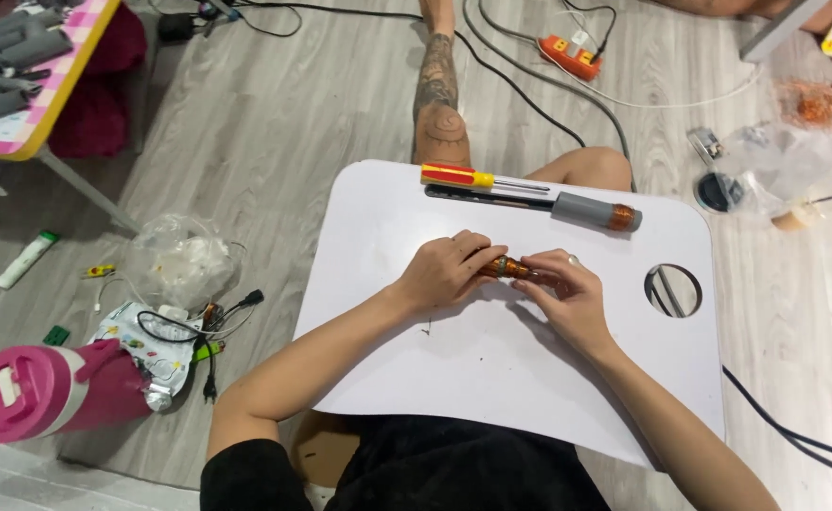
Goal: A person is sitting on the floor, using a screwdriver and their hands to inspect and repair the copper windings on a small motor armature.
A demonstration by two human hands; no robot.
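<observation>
Both hands, left and right, closed around a copper-wound coil, white lap table beneath.

On the white lap table: 2 copper-wound coils, 1 yellow-handled screwdriver.

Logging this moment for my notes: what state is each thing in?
Left hand: gripping the copper-wound coil.
Right hand: gripping the same coil.
Screwdriver: lying on the white lap table, untouched.
Grey cylinder: lying flat, copper end exposed.
Pink jug: tipped on its side on the floor.
</observation>
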